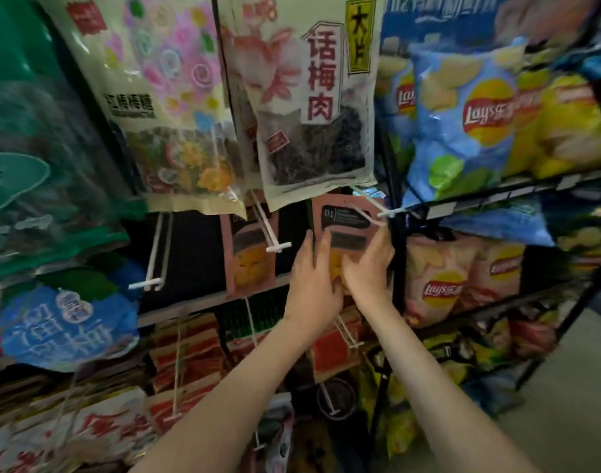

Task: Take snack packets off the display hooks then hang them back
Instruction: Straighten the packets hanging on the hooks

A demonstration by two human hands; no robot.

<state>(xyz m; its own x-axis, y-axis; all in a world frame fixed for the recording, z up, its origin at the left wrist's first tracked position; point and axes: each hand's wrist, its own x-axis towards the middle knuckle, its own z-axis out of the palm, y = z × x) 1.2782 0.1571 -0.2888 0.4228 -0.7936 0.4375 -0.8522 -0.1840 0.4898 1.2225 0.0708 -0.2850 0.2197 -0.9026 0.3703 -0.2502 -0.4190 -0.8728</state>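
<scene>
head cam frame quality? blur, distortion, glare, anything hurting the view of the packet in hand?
Head view: wide-angle bowing, the shelf rails slant and curve at the right. Edges smear with blur, worst on the green bag at left. Centre is sharper: left hand and right hand grip the pink packet, its small print unreadable. Mild glare on the blue Lay's bag; lower shelves dim.

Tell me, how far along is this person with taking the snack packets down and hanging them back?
Mid-job, it seems. Both the left hand and right hand grip a pink packet at the white hook; whether it is coming off or going on, one picture cannot tell. A matching pink packet hangs alongside. The empty hook further left may need refilling.
</scene>
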